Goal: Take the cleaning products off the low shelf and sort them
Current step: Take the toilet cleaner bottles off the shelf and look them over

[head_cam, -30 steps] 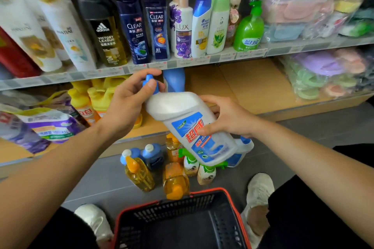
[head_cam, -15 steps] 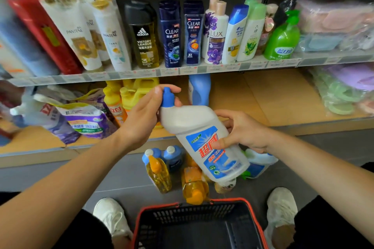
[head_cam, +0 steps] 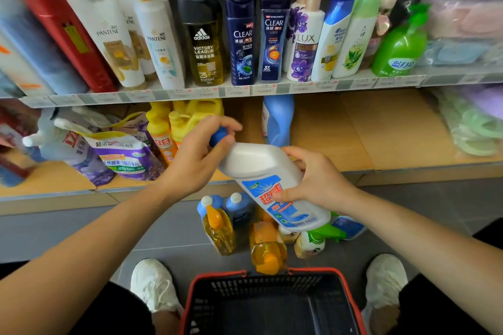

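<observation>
I hold a white cleaner bottle point(head_cam: 261, 168) with a blue cap and a blue label tilted in the air in front of the low shelf point(head_cam: 353, 133). My left hand point(head_cam: 198, 158) grips its blue cap and neck. My right hand point(head_cam: 318, 179) grips the bottle's body from the right, thumb on the label. Below it, on the floor, stands a cluster of products: an orange-capped yellow bottle point(head_cam: 217, 228), blue bottles point(head_cam: 239, 207), an amber bottle point(head_cam: 268, 250) and a small green-capped bottle point(head_cam: 310, 245). Yellow jugs point(head_cam: 185, 119), purple refill pouches point(head_cam: 122, 155) and a blue bottle point(head_cam: 279, 117) remain on the low shelf.
A black basket with a red rim point(head_cam: 272, 304) sits on the floor between my white shoes point(head_cam: 152, 283). The upper shelf point(head_cam: 245, 90) carries shampoo and soap bottles. Bagged sponges point(head_cam: 473, 122) lie at the right of both shelves.
The view has shifted so the shelf and bottle sit further right in frame. Both hands keep the same grip on the white bottle, which stays tilted over the floor cluster.
</observation>
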Demonstrator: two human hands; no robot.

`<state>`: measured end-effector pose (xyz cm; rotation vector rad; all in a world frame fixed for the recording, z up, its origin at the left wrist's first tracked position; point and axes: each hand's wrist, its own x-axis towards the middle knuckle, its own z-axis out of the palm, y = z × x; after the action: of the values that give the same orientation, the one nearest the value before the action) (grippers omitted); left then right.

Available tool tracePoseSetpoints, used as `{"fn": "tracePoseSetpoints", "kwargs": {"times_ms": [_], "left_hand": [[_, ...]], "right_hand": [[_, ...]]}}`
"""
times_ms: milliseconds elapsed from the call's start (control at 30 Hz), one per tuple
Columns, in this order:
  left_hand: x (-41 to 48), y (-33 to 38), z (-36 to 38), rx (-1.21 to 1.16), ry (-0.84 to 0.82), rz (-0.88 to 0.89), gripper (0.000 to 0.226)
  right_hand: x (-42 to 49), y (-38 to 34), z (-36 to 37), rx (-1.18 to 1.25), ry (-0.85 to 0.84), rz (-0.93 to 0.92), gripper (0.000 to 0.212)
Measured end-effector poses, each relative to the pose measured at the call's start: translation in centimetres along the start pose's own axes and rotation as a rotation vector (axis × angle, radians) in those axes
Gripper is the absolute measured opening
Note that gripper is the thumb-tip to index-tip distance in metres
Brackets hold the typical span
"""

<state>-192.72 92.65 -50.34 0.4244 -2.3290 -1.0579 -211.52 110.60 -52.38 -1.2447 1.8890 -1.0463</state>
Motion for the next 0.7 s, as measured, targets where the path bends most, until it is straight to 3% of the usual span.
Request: {"fn": "tracePoseSetpoints", "kwargs": {"times_ms": [133, 267, 467, 700], "left_hand": [[1.2, -0.1, -1.4, 0.282, -0.153, 0.125, 0.011], [2.1, -0.1, -3.3, 0.399, -0.290, 0.153, 0.019], [2.1, 0.5, -3.8, -0.032, -0.261, -0.026, 0.017], [2.1, 1.5, -4.0, -0.496, -0.353, -0.114, 0.010]], "right_hand": [[0.0, 0.4, -0.4, 0.006, -0.015, 0.003, 0.078], [0.0, 0.8, -0.6, 0.020, -0.021, -0.006, 0.078], [0.2, 1.4, -1.2, 0.114, -0.041, -0.014, 0.081], [0.8, 1.7, -2.0, 0.358, -0.253, 0.052, 0.072]]}}
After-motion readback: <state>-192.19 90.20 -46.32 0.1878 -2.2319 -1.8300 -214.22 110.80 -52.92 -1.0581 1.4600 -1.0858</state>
